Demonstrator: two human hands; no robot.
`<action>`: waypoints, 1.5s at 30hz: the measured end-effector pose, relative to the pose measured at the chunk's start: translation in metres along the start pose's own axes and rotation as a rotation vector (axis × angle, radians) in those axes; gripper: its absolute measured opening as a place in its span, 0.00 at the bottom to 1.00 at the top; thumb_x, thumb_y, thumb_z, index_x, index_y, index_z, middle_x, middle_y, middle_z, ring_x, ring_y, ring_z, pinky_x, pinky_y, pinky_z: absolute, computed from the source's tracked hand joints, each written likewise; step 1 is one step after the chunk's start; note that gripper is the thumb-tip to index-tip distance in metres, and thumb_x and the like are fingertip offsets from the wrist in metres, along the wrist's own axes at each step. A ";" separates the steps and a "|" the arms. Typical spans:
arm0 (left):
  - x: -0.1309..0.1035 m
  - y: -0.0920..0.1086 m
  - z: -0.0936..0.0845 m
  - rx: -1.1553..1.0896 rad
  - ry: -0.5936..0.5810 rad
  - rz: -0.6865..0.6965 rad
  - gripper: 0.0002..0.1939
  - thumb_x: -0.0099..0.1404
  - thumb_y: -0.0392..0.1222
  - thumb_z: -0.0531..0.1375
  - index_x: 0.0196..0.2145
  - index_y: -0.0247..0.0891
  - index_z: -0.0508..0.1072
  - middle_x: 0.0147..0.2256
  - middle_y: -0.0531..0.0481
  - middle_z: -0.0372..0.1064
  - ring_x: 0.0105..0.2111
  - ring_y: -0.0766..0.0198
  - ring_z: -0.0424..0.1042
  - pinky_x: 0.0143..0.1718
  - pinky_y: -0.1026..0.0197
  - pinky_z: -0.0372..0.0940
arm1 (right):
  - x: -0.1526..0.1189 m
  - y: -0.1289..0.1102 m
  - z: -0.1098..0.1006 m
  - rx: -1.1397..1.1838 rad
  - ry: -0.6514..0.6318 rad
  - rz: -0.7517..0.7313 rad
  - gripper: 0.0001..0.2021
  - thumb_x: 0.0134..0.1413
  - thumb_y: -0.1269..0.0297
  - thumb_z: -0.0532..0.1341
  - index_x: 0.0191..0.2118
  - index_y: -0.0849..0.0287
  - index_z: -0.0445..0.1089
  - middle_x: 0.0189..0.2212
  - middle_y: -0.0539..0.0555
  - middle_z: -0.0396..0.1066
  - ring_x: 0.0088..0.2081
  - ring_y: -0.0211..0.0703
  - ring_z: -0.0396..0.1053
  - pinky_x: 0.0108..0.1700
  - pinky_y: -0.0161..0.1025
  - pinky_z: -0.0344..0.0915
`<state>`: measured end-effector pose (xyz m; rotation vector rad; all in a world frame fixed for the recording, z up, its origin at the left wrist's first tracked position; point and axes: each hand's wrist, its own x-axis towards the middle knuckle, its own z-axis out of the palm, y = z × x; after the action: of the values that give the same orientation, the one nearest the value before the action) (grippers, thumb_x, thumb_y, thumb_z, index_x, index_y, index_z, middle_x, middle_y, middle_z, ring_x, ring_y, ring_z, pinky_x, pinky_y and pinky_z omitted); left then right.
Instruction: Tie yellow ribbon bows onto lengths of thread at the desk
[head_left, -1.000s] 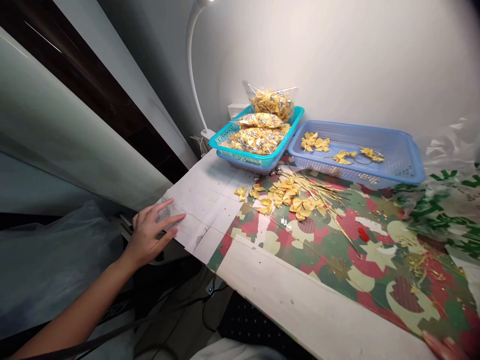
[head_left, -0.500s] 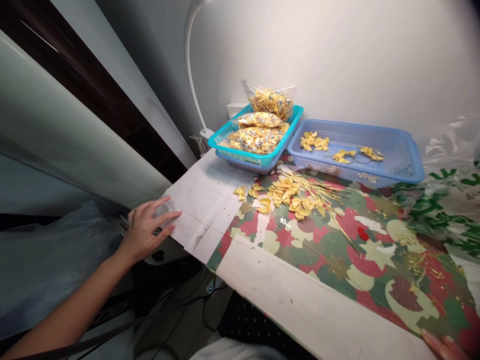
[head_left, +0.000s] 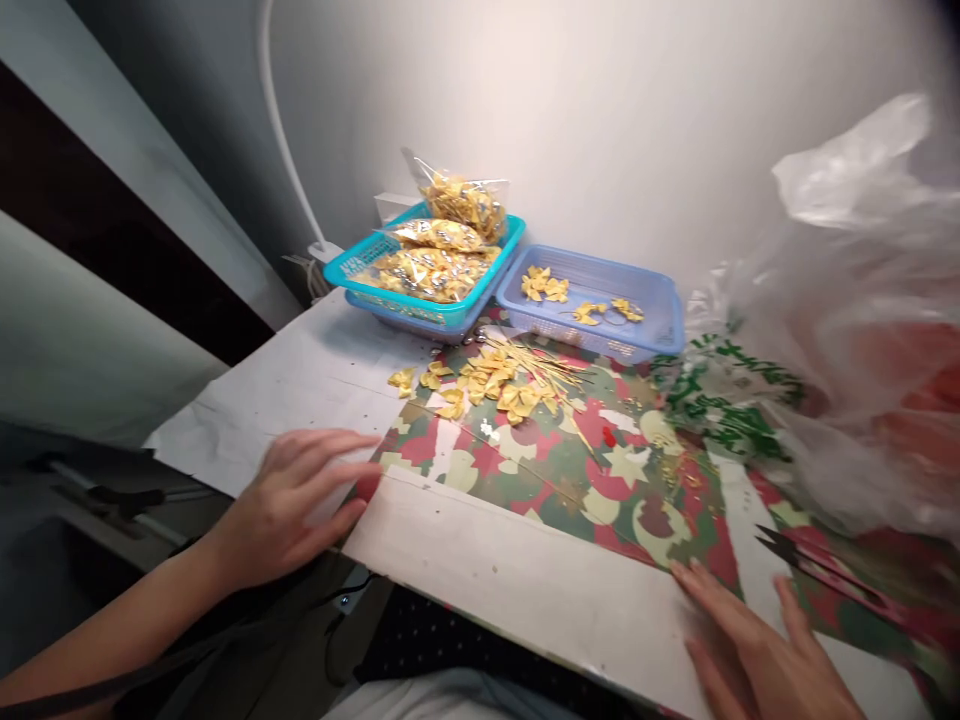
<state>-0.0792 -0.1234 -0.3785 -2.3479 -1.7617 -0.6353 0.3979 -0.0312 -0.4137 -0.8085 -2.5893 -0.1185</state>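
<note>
My left hand (head_left: 296, 505) is over the table's front left edge, fingers apart and holding nothing. My right hand (head_left: 772, 640) lies with spread fingers near the front right of the table, also holding nothing, left of a pair of scissors (head_left: 832, 575). Yellow bows (head_left: 487, 375) lie in a loose group on the patterned cover (head_left: 555, 480). Beside them is a bundle of thin golden stems (head_left: 544, 365). A small red item (head_left: 608, 436) lies to their right.
A teal basket (head_left: 450, 316) holds clear bags of yellow bows (head_left: 439, 272). Next to it, a blue basket (head_left: 660, 300) contains several bows. Plastic bags (head_left: 847, 300) fill the right side. A white lamp neck (head_left: 281, 130) rises at the back left.
The view has shifted to the right. My left hand has moved right along the front edge. My right hand has come further into view, and the scissors and more plastic bags now show.
</note>
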 end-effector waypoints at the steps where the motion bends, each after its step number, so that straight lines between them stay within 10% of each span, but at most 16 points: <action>1: 0.011 0.014 0.006 -0.074 -0.041 0.098 0.14 0.67 0.37 0.56 0.49 0.46 0.71 0.53 0.48 0.73 0.53 0.53 0.68 0.55 0.49 0.59 | 0.007 -0.002 -0.006 -0.011 -0.023 -0.004 0.22 0.66 0.66 0.53 0.63 0.63 0.59 0.50 0.56 0.75 0.47 0.43 0.76 0.72 0.46 0.38; 7: 0.076 0.102 0.049 -0.312 -0.213 0.483 0.22 0.69 0.40 0.56 0.60 0.45 0.66 0.58 0.53 0.69 0.58 0.59 0.66 0.64 0.56 0.49 | 0.022 -0.012 -0.018 0.023 -0.093 0.106 0.17 0.67 0.70 0.52 0.59 0.62 0.59 0.50 0.54 0.75 0.52 0.39 0.73 0.73 0.45 0.32; 12: 0.099 0.129 0.077 -0.231 -0.273 0.428 0.41 0.70 0.54 0.54 0.72 0.39 0.40 0.68 0.42 0.51 0.67 0.52 0.54 0.67 0.49 0.44 | 0.016 -0.015 -0.017 0.053 -0.114 0.171 0.18 0.67 0.72 0.50 0.61 0.61 0.56 0.52 0.55 0.73 0.55 0.41 0.71 0.72 0.54 0.36; 17: 0.075 0.061 0.072 -0.001 -0.159 0.110 0.37 0.72 0.58 0.47 0.72 0.42 0.44 0.69 0.43 0.50 0.68 0.48 0.51 0.68 0.43 0.42 | 0.006 -0.014 -0.016 0.057 -0.092 0.177 0.19 0.67 0.71 0.50 0.62 0.60 0.56 0.53 0.55 0.72 0.54 0.43 0.72 0.71 0.57 0.38; 22: 0.021 -0.031 0.029 0.290 -0.057 -0.431 0.32 0.70 0.57 0.45 0.63 0.36 0.64 0.64 0.37 0.60 0.65 0.40 0.56 0.62 0.37 0.53 | -0.007 -0.004 -0.011 -0.003 -0.018 0.130 0.17 0.69 0.66 0.50 0.61 0.58 0.58 0.52 0.54 0.73 0.53 0.45 0.73 0.71 0.54 0.40; 25: 0.003 -0.061 0.010 0.306 -0.127 -0.532 0.32 0.71 0.55 0.43 0.62 0.34 0.65 0.64 0.38 0.60 0.65 0.40 0.55 0.62 0.35 0.52 | -0.010 0.003 -0.009 -0.028 -0.003 0.118 0.16 0.70 0.62 0.50 0.59 0.57 0.59 0.51 0.53 0.74 0.51 0.48 0.74 0.70 0.56 0.43; 32: 0.017 -0.088 0.010 0.186 -0.360 -0.366 0.31 0.70 0.57 0.44 0.66 0.48 0.62 0.69 0.47 0.50 0.69 0.42 0.46 0.66 0.33 0.40 | -0.015 0.006 0.001 -0.009 0.043 0.156 0.16 0.69 0.60 0.51 0.58 0.55 0.60 0.49 0.52 0.75 0.47 0.48 0.76 0.69 0.60 0.43; 38: -0.018 -0.110 0.006 0.193 -0.250 -0.317 0.28 0.71 0.57 0.44 0.64 0.53 0.65 0.68 0.49 0.52 0.68 0.43 0.50 0.66 0.35 0.41 | -0.025 0.005 0.007 0.016 0.023 0.207 0.18 0.68 0.60 0.52 0.60 0.54 0.59 0.52 0.54 0.74 0.52 0.48 0.74 0.70 0.63 0.38; 45: 0.010 -0.084 0.013 0.131 -0.276 -0.229 0.32 0.70 0.58 0.45 0.68 0.48 0.56 0.69 0.46 0.49 0.68 0.45 0.48 0.66 0.36 0.40 | -0.022 0.006 0.010 0.039 0.058 0.228 0.15 0.68 0.59 0.53 0.57 0.56 0.62 0.49 0.54 0.75 0.48 0.48 0.76 0.69 0.67 0.43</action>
<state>-0.1530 -0.0837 -0.3981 -2.2531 -2.1368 -0.2180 0.4136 -0.0352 -0.4324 -1.0626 -2.4179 -0.0238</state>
